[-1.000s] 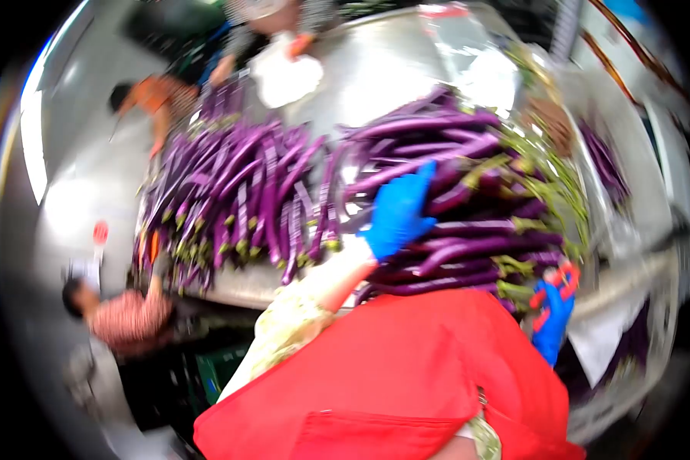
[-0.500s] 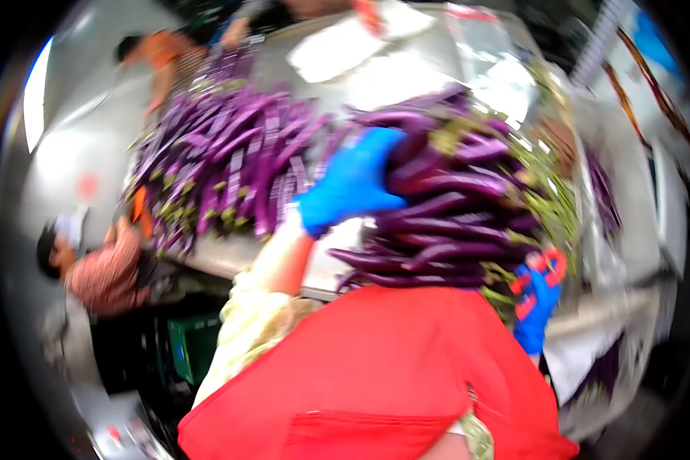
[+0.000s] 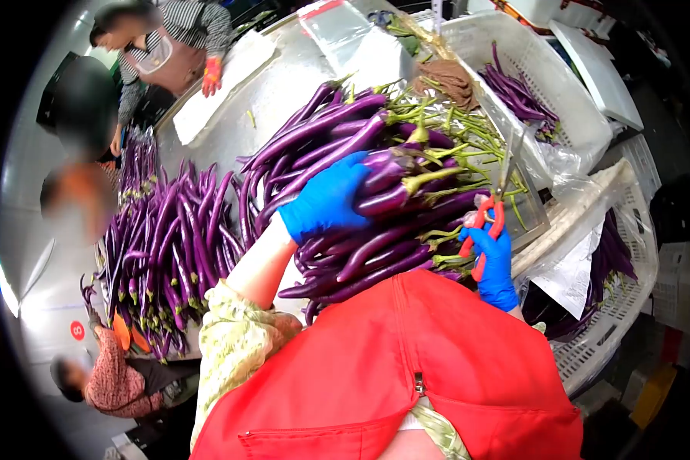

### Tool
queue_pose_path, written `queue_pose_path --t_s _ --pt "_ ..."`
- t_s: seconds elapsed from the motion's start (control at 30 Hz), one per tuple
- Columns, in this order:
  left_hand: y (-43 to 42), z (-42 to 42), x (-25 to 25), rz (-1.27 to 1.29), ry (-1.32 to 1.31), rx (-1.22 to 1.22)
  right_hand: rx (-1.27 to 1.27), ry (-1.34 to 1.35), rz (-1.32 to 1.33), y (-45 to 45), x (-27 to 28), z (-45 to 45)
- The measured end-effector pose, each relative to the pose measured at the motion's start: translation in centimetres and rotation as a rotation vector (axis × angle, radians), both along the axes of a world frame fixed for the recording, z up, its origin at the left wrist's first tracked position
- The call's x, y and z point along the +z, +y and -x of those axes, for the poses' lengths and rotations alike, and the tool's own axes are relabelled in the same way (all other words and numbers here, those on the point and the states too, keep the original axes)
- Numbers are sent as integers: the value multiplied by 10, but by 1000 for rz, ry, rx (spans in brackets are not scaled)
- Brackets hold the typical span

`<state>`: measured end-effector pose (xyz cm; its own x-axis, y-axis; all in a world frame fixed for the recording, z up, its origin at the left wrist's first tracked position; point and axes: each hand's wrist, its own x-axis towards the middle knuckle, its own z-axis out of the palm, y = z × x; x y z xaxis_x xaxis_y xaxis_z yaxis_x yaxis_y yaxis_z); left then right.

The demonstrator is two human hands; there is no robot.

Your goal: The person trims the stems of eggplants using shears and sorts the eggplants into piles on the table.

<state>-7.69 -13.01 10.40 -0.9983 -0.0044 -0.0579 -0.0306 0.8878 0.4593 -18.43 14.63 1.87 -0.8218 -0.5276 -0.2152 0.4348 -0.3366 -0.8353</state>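
Note:
My left hand (image 3: 326, 198), in a blue glove, is closed around long purple eggplants (image 3: 383, 172) on the pile in front of me; their stems point right. Its fingertips are hidden behind the eggplants. My right hand (image 3: 495, 264), also gloved in blue, grips scissors (image 3: 495, 230) with red handles. Their blades point up and away beside the cut and uncut green stems (image 3: 475, 146). The scissors sit just right of the eggplants' stem ends.
More eggplants (image 3: 172, 238) lie in rows to the left on the metal table (image 3: 230, 146). A brown cloth (image 3: 446, 83) and plastic bags (image 3: 345, 34) lie at the back. Right, white crates (image 3: 468, 38) hold eggplants. Co-workers stand left and at the far side, one wearing a red glove (image 3: 212, 75).
My view has turned and steadied. My left hand, spread over the pile's left side before, has closed around eggplants. My right hand has brought the scissors up near the stems.

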Motion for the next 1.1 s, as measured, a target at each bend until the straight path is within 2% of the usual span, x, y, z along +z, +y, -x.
queue_pose_path --t_s 0.07,0.23,0.33,0.43,0.5,0.53,0.6,0.67,0.93,1.1 --pt "-11 -6 -15 22 71 44 16 41 -11 3 3 -2" --pt "-1 -1 -8 96 44 31 92 -26 -162 16 7 -7" --pt "0 6 -3 -5 52 -9 172 40 -94 13 11 -13" --pt "-9 0 -8 82 110 63 317 238 -111 27 21 -16" --pt "-2 -6 10 180 198 164 418 379 -111 38 33 -14" --pt "5 -10 20 227 248 234 461 480 -219 46 30 -11" --pt "8 -16 22 279 422 274 378 789 -366 49 26 -9" --pt "17 -17 32 299 436 318 275 881 -422 43 21 -8" --pt "40 -15 46 309 364 281 92 1175 -397 0 29 3" --pt "46 -11 47 311 324 251 66 1245 -404 -12 28 11"
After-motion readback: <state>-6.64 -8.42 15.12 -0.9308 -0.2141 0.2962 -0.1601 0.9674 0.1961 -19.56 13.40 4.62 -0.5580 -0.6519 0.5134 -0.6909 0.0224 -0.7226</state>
